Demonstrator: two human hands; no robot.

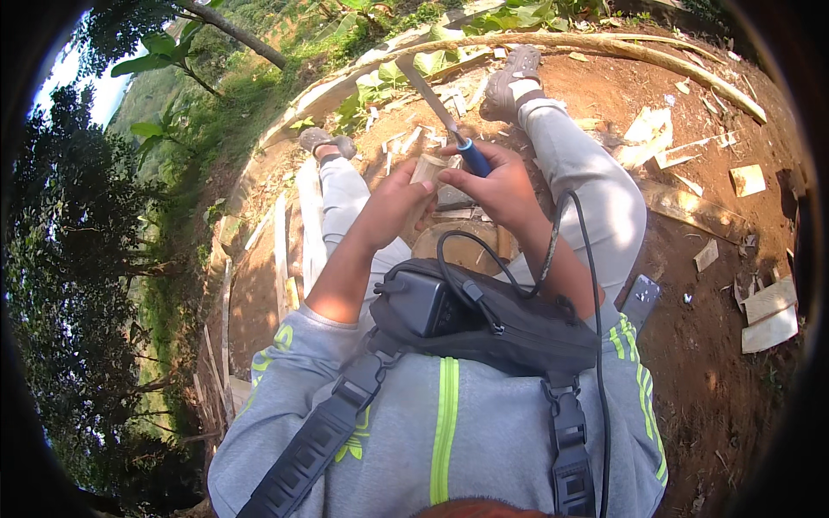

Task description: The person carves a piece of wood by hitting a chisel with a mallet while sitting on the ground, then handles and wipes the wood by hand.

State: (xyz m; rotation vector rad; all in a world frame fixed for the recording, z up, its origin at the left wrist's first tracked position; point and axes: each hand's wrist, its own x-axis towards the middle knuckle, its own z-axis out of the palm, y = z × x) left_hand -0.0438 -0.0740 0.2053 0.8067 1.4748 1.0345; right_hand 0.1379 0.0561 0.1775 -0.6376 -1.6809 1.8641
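My left hand [389, 203] is closed around a short block of pale wood [427, 171], held upright in front of my waist. The fingers of my right hand [505, 186] wrap round the blue handle of a long, straight metal blade [432, 97]. That blade points away and to the left, above the wood chips on the ground. Whether it is a knife or a chisel I cannot tell. My right thumb tip is close to the block's top, and the two hands are nearly together. Part of the block is hidden behind my left fingers.
Below my hands is a round wooden surface [451, 244]. Wood chips [410, 140] and offcuts [770, 315] litter the brown soil. A long curved pole [639, 50] lies beyond my feet. A phone-like slab [640, 300] rests by my right thigh. A cable [591, 250] loops from my waist bag [509, 324].
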